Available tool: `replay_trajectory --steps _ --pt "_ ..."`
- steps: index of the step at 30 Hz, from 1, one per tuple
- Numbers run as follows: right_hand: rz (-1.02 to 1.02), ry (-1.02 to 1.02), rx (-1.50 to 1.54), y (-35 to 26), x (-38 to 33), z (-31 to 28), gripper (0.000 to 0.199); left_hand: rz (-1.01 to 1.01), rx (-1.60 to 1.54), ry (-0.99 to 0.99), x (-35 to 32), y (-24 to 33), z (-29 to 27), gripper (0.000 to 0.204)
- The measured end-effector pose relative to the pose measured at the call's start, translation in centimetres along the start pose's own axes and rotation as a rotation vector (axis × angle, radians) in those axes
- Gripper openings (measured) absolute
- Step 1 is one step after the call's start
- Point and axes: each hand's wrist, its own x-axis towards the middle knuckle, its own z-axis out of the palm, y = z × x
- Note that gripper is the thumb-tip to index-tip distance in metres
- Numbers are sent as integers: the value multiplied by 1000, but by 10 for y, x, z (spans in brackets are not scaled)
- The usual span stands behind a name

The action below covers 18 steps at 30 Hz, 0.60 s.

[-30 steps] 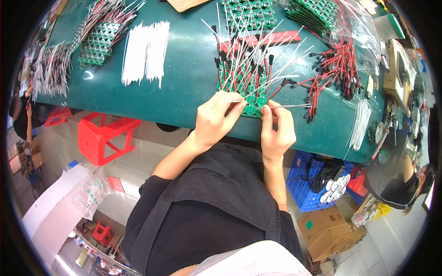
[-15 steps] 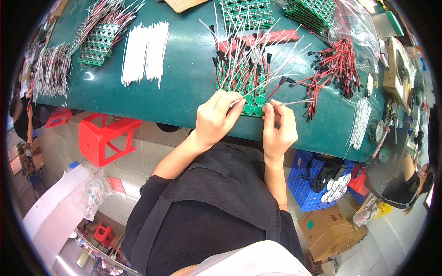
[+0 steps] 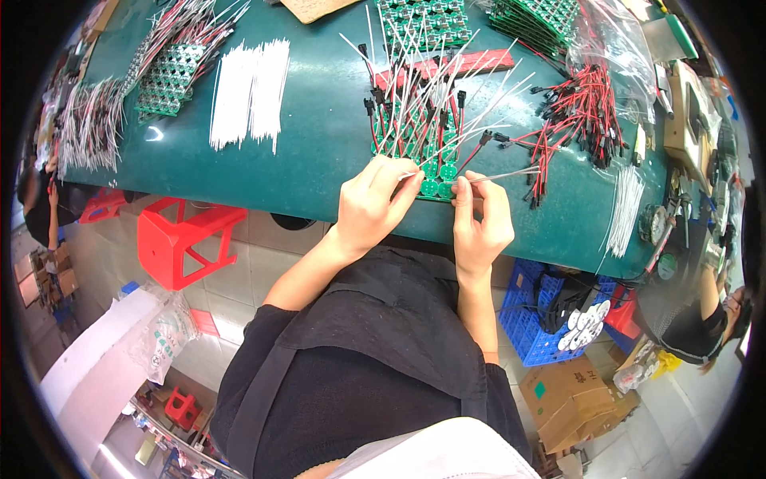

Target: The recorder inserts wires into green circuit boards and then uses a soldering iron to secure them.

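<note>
A green circuit board panel (image 3: pixel 431 188) lies at the table's near edge, with red, black and white wires standing up from it. At its left near corner, my left hand (image 3: pixel 373 201) is closed in a pinch on a thin white wire (image 3: pixel 409 174). My right hand (image 3: pixel 483 223) pinches a few thin white wires (image 3: pixel 515 173) at the panel's right edge; their free ends point right. A black connector on red and black leads (image 3: pixel 496 137) lies just beyond the right hand. My fingertips hide part of the panel's near rows.
White wires (image 3: pixel 249 96) lie in two bundles on the green table (image 3: pixel 319 112). Red-black connector leads (image 3: pixel 590 120) pile up at the right, near another white wire bundle (image 3: pixel 624 209). Stacked green panels (image 3: pixel 535 24) stand behind. A red stool (image 3: pixel 187 239) and blue crate (image 3: pixel 527 319) are below.
The panel and its standing wires have shifted slightly left in view. Both hands keep their pinches, and the right hand is a touch further left.
</note>
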Motion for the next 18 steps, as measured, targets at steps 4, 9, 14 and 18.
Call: replay_trajectory --steps 4,9,14,18 --pt "-3 0 -5 0 1 1 14 -15 10 -27 2 4 0 20" --pt "-25 -14 -40 0 2 2 14 -8 33 -17 2 4 3 31" --pt "-21 -17 -55 -1 3 2 13 -9 -26 13 0 3 2 31" --pt "-41 -10 -71 -1 4 3 13 -27 -124 -28 3 8 0 24"
